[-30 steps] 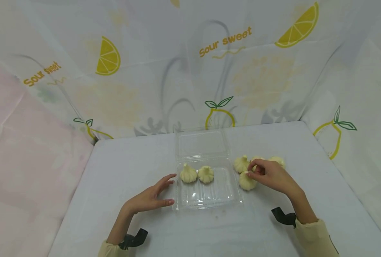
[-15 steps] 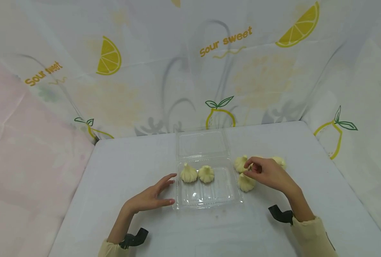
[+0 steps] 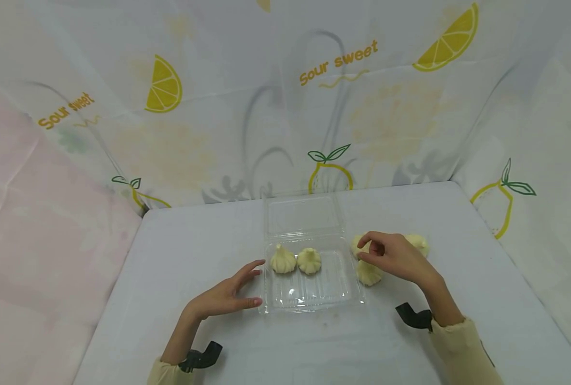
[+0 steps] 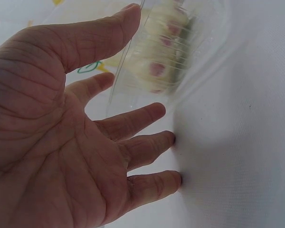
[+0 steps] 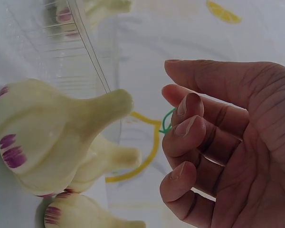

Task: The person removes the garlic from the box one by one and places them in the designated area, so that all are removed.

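Observation:
My right hand (image 3: 396, 258) hovers over loose garlic bulbs, holding nothing. In the right wrist view the thumb and index finger stand a little apart, the other fingers loosely curled, away from the nearest garlic bulb (image 5: 42, 128). A front bulb (image 3: 368, 274) and a back one (image 3: 357, 245) show beside that hand; another bulb (image 3: 417, 244) lies partly behind it. Two bulbs, one left (image 3: 283, 260) and one right (image 3: 309, 261), sit upright in a clear plastic clamshell box (image 3: 333, 291). Beside its left edge my left hand (image 3: 223, 295) rests with spread fingers, fingertips on the table.
The box's clear lid (image 3: 305, 216) lies folded back behind its base. A white cloth covers the table (image 3: 208, 235). Printed curtains (image 3: 247, 96) enclose the back and sides. Black wrist mounts (image 3: 200, 357) project from both sleeves.
My right hand has drifted slightly left and up, from the front bulb's top to above the back one, its thumb and index finger parting. My left hand has not moved.

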A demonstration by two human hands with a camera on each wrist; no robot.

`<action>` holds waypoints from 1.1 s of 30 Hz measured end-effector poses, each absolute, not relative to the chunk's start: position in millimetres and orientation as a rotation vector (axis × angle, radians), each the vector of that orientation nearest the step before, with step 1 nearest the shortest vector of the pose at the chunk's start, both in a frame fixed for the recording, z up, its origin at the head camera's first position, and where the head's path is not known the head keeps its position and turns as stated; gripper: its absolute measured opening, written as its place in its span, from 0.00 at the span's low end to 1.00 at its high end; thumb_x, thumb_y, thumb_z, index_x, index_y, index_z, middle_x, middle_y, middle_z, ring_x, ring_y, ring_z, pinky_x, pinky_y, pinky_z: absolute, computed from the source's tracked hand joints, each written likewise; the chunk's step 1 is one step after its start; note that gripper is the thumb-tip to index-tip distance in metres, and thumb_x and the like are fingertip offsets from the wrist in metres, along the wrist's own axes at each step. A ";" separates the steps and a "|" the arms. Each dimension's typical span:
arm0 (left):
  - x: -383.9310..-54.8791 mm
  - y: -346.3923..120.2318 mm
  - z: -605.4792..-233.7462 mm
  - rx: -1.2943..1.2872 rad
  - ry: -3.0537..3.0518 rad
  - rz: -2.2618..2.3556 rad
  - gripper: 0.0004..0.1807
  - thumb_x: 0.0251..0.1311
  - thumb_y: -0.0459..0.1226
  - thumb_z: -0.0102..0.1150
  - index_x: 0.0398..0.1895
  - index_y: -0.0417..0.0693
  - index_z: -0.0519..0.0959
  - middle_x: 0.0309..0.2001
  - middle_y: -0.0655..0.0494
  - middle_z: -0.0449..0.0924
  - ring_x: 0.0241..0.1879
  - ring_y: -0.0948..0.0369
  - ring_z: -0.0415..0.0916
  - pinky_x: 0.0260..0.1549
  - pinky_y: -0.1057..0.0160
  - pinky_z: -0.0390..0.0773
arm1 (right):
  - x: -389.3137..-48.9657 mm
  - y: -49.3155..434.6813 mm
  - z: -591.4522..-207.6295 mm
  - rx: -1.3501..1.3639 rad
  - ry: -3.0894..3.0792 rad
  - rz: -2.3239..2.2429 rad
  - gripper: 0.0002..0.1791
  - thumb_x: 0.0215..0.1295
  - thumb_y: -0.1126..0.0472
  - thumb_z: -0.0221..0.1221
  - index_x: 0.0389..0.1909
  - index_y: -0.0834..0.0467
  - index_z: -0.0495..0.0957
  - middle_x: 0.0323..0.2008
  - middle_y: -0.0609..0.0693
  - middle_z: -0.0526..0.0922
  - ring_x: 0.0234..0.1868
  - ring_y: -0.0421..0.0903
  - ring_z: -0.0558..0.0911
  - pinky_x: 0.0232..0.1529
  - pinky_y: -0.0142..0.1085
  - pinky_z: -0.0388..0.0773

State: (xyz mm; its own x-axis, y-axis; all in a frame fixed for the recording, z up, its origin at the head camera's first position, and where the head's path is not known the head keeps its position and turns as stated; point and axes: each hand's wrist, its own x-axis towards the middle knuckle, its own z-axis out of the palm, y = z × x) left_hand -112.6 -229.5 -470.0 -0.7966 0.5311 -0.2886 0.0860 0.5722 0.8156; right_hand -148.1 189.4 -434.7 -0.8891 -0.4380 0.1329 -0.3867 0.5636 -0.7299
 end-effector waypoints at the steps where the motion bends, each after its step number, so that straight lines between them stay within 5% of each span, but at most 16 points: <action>1: -112.6 -229.5 -470.1 0.493 2.293 1.150 0.47 0.59 0.50 0.68 0.77 0.67 0.51 0.72 0.40 0.60 0.72 0.42 0.53 0.65 0.34 0.53 | -148.8 188.3 -434.4 -0.720 2.717 -1.246 0.06 0.63 0.61 0.67 0.38 0.56 0.81 0.21 0.41 0.73 0.22 0.38 0.72 0.23 0.32 0.70; 33: -112.5 -229.5 -470.6 0.476 2.282 1.151 0.46 0.60 0.50 0.68 0.77 0.69 0.50 0.72 0.41 0.60 0.72 0.43 0.53 0.64 0.33 0.53 | -158.2 147.3 -437.8 -0.820 2.674 -1.186 0.07 0.64 0.56 0.67 0.40 0.51 0.81 0.22 0.39 0.74 0.22 0.37 0.72 0.26 0.32 0.72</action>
